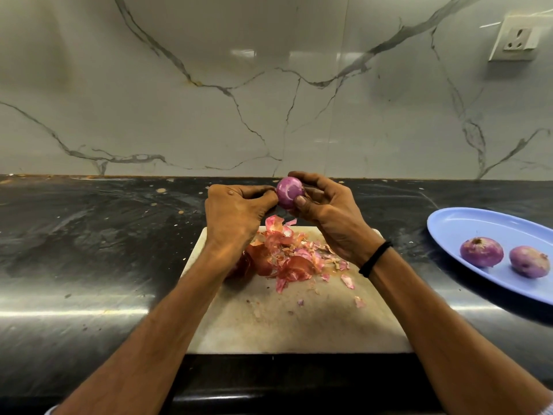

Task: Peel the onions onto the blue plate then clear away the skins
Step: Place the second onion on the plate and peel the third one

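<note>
The right grip (332, 217) holds a small round onion (288, 191) in the air above the far edge of the board (299, 324), with curled fingers over its top and the thumb pressed against its lower right side. The onion is glossy purple with pale streaks and its surface looks smooth. The left grip (236, 214) is curled too, and its fingertips pinch at the onion's left side.

Below the hands, a loose heap of skins (287, 256) lies on the far half of the board. They are thin, papery curls and flakes in pink, orange and dark red, with a few scraps scattered toward the near side. The board is a pale, stained rectangle with rounded corners. It lies on a black, glossy, speckled table (89, 250).

To the right, well apart from the board, an oval blue plate (466, 223) with a smooth raised rim sits on the table. It carries two peeled onions (481, 251) side by side, dull purple and rounded.

A black band (375, 259) circles the right wrist. Behind the table is a polished grey-veined marble wall (269, 100) with a white socket (516, 37) at upper right.
</note>
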The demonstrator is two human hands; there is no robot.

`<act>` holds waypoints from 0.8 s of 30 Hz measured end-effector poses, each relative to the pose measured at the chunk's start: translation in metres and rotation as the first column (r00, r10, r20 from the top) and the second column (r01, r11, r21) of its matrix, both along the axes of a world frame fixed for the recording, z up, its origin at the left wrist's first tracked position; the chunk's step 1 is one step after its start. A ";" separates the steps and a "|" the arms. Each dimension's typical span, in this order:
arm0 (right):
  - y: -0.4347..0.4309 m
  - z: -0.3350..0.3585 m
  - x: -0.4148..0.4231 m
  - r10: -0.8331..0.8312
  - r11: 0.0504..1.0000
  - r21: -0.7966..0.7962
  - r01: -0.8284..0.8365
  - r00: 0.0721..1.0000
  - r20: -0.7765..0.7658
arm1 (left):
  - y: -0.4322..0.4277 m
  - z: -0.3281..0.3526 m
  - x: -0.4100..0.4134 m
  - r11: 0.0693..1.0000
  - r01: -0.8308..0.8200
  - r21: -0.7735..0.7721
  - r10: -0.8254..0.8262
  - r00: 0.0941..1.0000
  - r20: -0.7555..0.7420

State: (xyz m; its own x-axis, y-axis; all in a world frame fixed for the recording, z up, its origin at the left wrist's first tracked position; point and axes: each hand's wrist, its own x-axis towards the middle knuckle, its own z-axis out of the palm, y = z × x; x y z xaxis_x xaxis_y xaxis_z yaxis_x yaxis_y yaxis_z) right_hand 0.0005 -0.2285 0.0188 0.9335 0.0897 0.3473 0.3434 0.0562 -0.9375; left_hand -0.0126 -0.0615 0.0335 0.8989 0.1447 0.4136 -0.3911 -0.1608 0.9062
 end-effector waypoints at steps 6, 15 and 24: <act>0.000 0.004 -0.003 0.063 0.997 0.039 -0.062 0.997 -0.041 | 0.003 0.000 0.003 0.999 -0.038 0.036 0.037 0.998 0.050; 0.001 0.009 -0.006 0.084 0.989 0.132 -0.073 0.993 -0.078 | 0.007 0.002 0.006 0.992 0.124 0.012 -0.124 0.988 0.089; 0.001 0.010 -0.007 0.102 0.981 0.174 -0.086 0.991 -0.086 | 0.008 0.003 0.004 0.969 0.097 0.227 -0.150 0.961 0.232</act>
